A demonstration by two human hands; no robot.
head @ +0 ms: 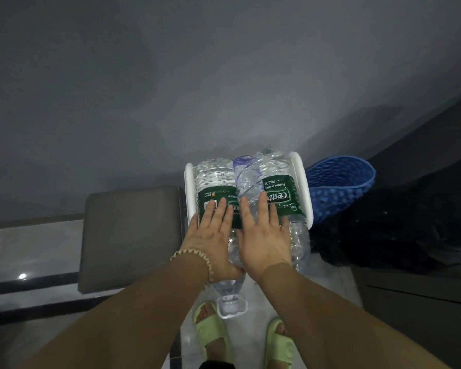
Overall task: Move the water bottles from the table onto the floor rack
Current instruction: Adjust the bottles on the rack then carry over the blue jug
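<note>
Two large clear water bottles with green labels lie on their sides in a white floor rack [301, 182] against the grey wall. The left bottle [214, 179] points its capped neck toward me, down by my feet. The right bottle [277, 182] lies beside it. A third bottle's purple cap [242, 161] shows between them at the far end. My left hand [213, 235] rests flat, fingers spread, on the left bottle's label. My right hand [264, 235] rests flat on the right bottle. Neither hand curls around a bottle.
A blue perforated plastic basket [338, 187] lies tipped right of the rack. A grey padded seat [131, 235] stands to the left. Dark cloth [383, 235] and dark furniture fill the right side. My feet in green slippers [213, 334] stand on pale floor tiles.
</note>
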